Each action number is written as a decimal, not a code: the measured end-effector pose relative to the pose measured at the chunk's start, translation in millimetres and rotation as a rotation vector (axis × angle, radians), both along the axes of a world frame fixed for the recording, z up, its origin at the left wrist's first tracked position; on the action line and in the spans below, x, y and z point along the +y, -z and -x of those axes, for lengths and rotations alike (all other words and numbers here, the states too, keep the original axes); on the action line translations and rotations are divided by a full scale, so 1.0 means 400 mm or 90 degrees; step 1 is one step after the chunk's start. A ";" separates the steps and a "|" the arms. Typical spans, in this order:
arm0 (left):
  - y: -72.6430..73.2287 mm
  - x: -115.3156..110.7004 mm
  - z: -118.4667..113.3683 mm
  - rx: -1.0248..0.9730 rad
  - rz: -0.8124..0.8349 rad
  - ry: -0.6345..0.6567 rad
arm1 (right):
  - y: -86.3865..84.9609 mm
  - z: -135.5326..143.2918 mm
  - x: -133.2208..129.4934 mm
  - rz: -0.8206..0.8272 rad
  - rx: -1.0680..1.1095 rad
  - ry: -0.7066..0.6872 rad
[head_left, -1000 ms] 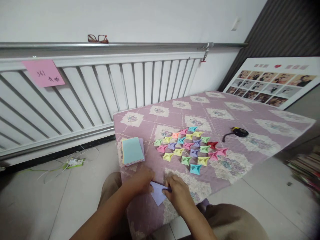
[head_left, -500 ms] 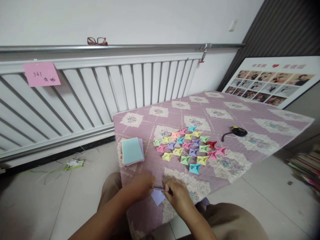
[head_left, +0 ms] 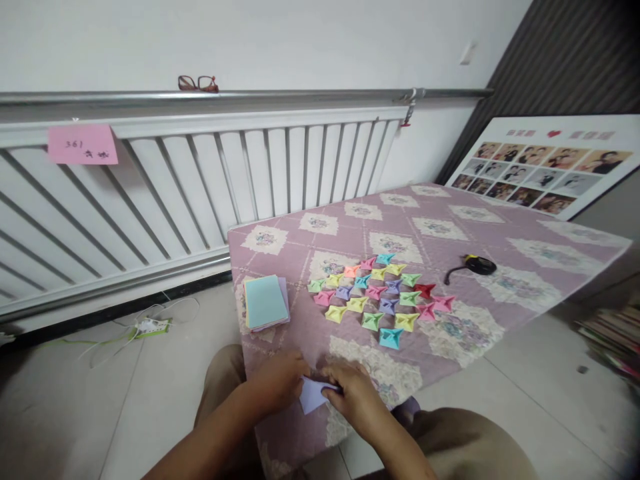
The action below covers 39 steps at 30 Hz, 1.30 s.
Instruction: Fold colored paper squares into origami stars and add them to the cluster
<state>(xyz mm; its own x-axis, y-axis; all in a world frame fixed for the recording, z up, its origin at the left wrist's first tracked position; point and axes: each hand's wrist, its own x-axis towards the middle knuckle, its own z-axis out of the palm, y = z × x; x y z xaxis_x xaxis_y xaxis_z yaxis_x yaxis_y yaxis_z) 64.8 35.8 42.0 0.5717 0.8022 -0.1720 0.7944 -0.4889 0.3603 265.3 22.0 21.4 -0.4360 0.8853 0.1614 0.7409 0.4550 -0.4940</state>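
A partly folded lavender sheet of paper (head_left: 312, 396) is held between my two hands just above the near edge of the table. My left hand (head_left: 286, 377) pinches its left corner, fingers closed. On the other side, my right hand (head_left: 353, 388) grips the right corner between thumb and fingers. Beyond the hands, several small folded paper boats (head_left: 387, 305) in many colours stand in slanting rows. A stack of coloured paper squares (head_left: 266, 302), light blue on top, lies to the left.
A purple floral cloth (head_left: 320, 340) covers the table. A black tape-measure-like object (head_left: 479, 265) with a strap lies to the right. Behind stands a white radiator (head_left: 280, 170); a photo board (head_left: 545, 167) leans at the back right. A power strip (head_left: 153, 327) lies on the floor.
The lavender paper's top edge has opened and turned slightly, showing more of its face. My right hand's fingers have shifted along it; both hands stay in nearly the same place.
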 end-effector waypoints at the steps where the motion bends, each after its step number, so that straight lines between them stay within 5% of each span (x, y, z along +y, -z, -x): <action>1: -0.003 -0.001 0.002 -0.001 0.001 -0.001 | -0.001 0.002 -0.001 -0.005 -0.005 -0.011; 9: -0.017 -0.045 0.021 0.019 -0.141 -0.029 | -0.011 0.016 -0.004 -0.124 0.035 0.008; 14: 0.068 -0.090 0.027 0.004 -0.314 -0.010 | 0.015 0.021 -0.018 -0.259 -0.017 0.009; 20: 0.147 -0.129 0.023 -0.021 -0.351 -0.039 | 0.065 0.019 -0.053 -0.302 -0.028 0.017; 33: 0.163 -0.137 0.023 -0.098 -0.386 -0.081 | 0.080 0.007 -0.056 -0.283 0.009 -0.079; 39: 0.143 -0.149 0.027 -0.125 -0.314 -0.118 | 0.059 0.002 -0.055 -0.168 0.020 -0.114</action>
<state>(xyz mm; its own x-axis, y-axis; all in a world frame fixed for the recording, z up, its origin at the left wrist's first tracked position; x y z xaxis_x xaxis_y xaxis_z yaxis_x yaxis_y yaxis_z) 53.8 -23.7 -15.4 0.3969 0.8506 0.3449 0.8241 -0.4957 0.2740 264.5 -0.1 -2.4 -0.5726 0.7208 0.3906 0.6240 0.6922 -0.3626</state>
